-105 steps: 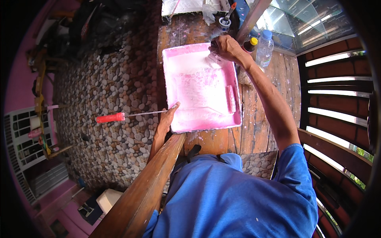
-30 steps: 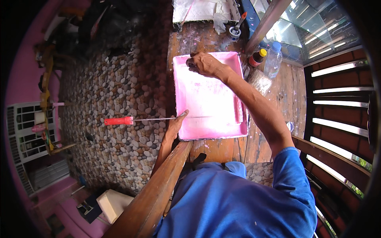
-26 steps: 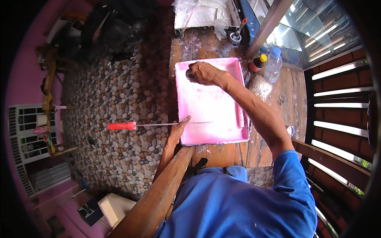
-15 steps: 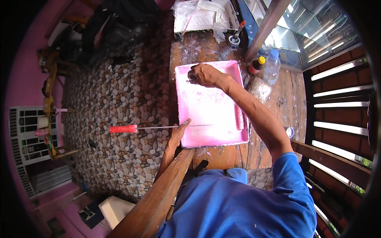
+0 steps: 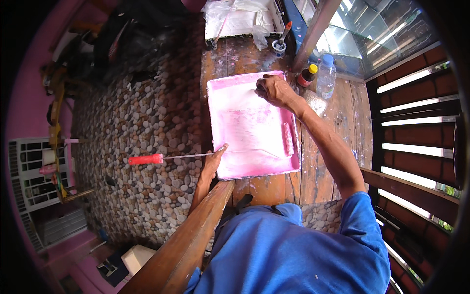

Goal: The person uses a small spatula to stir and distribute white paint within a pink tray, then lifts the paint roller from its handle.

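A pink-stained paint tray (image 5: 214,117) sits on the paint-spotted wooden table. My left hand (image 5: 214,158) grips its near left rim, thumb over the edge. A paint roller (image 5: 288,139) lies inside at the right; its thin rod passes by my left hand to a red handle (image 5: 145,159) jutting left over the pebble-patterned floor. My right hand (image 5: 275,89) is closed above the tray's far right part, fingers bunched on something dark that I cannot make out. Just beyond it stand a yellow-capped dark bottle (image 5: 306,78) and a clear blue-capped bottle (image 5: 325,78).
At the back are a white-coated tray (image 5: 230,22) with plastic and a small pot (image 5: 278,49) holding a brush. A wrapped bundle (image 5: 316,104) lies right of the pink tray. A post (image 5: 313,34), glass panes and slats line the right. A wooden beam (image 5: 181,240) runs toward my lower left.
In the last half second my right hand has moved right across the far part of the tray, having gone leftward earlier. My left hand stays on the rim.
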{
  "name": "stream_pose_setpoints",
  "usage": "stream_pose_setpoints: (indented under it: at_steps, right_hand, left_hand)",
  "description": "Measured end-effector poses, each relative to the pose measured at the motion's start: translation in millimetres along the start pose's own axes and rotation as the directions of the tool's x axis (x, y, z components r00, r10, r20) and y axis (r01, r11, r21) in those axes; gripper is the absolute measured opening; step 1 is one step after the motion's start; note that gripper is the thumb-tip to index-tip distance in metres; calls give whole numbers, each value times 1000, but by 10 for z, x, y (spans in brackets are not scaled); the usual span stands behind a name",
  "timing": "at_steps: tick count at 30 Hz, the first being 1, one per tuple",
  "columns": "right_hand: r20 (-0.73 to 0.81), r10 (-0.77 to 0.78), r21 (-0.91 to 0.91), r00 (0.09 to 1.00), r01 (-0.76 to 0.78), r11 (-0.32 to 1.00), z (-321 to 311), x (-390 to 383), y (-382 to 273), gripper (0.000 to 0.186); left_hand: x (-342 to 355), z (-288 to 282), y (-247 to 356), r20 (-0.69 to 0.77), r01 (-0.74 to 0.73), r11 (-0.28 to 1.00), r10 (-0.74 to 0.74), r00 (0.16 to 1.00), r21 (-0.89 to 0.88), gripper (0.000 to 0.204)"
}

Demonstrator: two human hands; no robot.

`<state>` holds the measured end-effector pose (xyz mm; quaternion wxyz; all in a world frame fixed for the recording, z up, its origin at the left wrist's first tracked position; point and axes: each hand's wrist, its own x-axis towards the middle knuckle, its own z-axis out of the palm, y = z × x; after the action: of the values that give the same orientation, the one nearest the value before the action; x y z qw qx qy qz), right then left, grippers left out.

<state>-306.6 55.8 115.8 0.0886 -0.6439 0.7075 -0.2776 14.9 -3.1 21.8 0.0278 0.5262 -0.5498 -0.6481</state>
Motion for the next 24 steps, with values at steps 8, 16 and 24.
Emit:
stream_pose_setpoints:
  at_steps: [8, 16, 24]
  right_hand:
    - [-75, 72, -2, 995, -72, 997, -296, -134, 165, 21]
    - [-52, 122, 104, 991, -116, 988, -455, -751, -317, 20]
    - [-13, 117, -23, 993, -118, 993, -153, -1160, -594, 25]
  left_hand:
    - [-88, 60, 165, -22, 26, 999, -26, 999, 19, 73]
    - [-29, 68, 85, -9, 36, 999, -36, 999, -3, 78]
    - [-69, 20, 94, 12, 54, 998, -54, 998, 11, 63]
